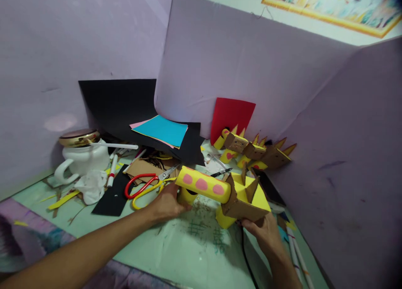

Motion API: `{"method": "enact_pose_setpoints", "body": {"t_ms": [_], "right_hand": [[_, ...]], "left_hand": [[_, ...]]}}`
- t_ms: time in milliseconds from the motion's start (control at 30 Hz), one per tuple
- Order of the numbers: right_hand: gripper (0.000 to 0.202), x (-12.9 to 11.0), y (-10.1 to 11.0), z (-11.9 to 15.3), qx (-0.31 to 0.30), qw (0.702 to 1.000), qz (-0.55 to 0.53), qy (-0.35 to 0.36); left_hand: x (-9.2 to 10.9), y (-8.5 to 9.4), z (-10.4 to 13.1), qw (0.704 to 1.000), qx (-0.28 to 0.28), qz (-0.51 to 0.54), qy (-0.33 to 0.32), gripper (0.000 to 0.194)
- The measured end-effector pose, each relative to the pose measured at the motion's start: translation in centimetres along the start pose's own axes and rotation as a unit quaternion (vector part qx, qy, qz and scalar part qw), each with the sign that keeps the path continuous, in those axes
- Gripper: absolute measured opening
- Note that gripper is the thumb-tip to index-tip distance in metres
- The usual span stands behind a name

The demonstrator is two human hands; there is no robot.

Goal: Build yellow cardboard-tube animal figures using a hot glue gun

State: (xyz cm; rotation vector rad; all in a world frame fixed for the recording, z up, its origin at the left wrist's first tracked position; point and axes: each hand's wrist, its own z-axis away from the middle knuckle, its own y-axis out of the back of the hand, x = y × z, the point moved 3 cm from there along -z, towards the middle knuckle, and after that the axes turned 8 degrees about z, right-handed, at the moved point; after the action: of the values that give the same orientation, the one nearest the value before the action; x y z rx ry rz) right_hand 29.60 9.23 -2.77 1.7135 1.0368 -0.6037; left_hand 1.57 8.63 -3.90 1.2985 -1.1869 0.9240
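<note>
A yellow paper animal figure [204, 186] stands in front of me, with a long tube body marked by pink spots and tube legs. Its brown cardboard box head [246, 201], topped with upright points, is at the right end. My left hand [168, 203] has its fingers round the leg at the left end. My right hand [264, 232] grips the head's lower edge from below, the fingertips partly hidden. Close to my left hand lie scissors [141, 186] with red and yellow handles. A black cable [246, 255] runs down beside my right hand.
Several similar finished figures [251, 148] stand at the back before red paper [232, 113]. Blue paper [161, 131] tops black sheets [116, 102]. A white mug [84, 159] and crumpled tissue [91, 186] are at left. White sticks [297, 255] lie right. Lilac walls [235, 58] enclose the table.
</note>
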Motion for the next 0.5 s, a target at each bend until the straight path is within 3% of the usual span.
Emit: {"method": "enact_pose_setpoints", "body": {"t_ms": [300,500], "right_hand": [[0.075,-1.02,-0.65,0.53,-0.019,0.997,-0.071,-0.005],[0.101,-1.0,-0.73,0.72,-0.012,0.984,-0.176,0.001]], "left_hand": [[0.04,-0.03,-0.4,1.0,-0.008,0.016,-0.004,0.042],[0.07,0.68,-0.29,1.0,0.01,-0.001,0.0,0.039]]}}
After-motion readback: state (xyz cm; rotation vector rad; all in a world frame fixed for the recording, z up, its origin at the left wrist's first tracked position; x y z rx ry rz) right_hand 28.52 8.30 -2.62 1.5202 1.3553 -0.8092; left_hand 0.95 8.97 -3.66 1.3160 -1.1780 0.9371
